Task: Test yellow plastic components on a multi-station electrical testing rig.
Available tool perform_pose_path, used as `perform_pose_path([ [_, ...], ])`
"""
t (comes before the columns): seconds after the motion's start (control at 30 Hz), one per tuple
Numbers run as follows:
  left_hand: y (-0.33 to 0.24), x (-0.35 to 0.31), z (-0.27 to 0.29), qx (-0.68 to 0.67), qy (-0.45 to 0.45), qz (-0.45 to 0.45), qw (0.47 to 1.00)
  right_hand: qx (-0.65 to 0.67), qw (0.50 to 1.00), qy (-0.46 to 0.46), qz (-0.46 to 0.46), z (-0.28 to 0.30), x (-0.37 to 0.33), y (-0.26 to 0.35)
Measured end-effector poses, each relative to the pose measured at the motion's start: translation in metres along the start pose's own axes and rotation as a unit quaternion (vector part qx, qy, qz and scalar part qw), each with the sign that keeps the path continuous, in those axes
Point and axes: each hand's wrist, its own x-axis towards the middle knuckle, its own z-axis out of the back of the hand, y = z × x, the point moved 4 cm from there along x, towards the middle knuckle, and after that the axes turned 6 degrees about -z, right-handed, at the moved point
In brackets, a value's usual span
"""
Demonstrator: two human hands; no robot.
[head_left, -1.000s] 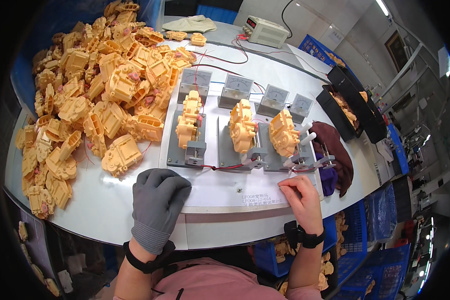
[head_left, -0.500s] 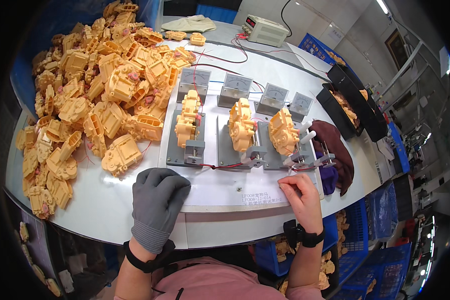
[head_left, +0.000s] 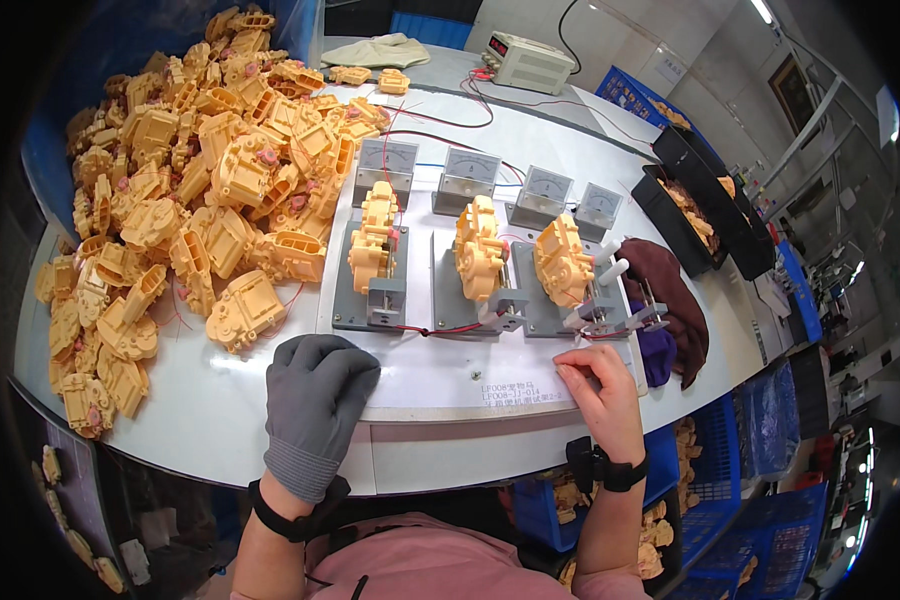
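Note:
My left hand (head_left: 320, 405), in a grey knit glove, rests at the front left of a white board (head_left: 420, 385). Its fingers are curled together, and nothing shows in them. Bare, my right hand (head_left: 605, 395) lies at the board's front right, thumb and fingers bent inward with nothing visible between them. Beyond both hands stand three grey test fixtures, each with a cream plastic gearbox: the left gearbox (head_left: 373, 240), the middle gearbox (head_left: 479, 250) and the right gearbox (head_left: 563, 262). Neither hand touches them. Several analog meters (head_left: 468, 172) line up behind the fixtures.
A large heap of cream gearboxes (head_left: 220, 170) spills from the left, with one loose gearbox (head_left: 245, 310) near my glove. A power supply (head_left: 528, 62) stands at the back. Dark cloth (head_left: 670, 300) lies right of the fixtures; blue crates (head_left: 715, 450) sit below the table.
Both hands stay in place. The whole view has shifted very slightly; nothing is picked up or let go.

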Motion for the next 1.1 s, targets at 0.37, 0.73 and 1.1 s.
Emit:
perform_pose_path([
  [0.37,0.0005,-0.0004,-0.0001,-0.002,0.007,0.002,1.000,0.001,1.000,-0.004,0.005,-0.0009,-0.0003,-0.0019],
  [0.73,-0.0004,-0.0003,-0.0003,0.000,0.010,0.011,1.000,0.000,1.000,-0.002,0.017,0.0001,-0.0003,-0.0012],
  [1.1,-0.0010,-0.0003,-0.0008,0.005,0.004,0.009,1.000,0.015,1.000,0.006,0.003,0.0002,-0.0009,-0.0025],
])
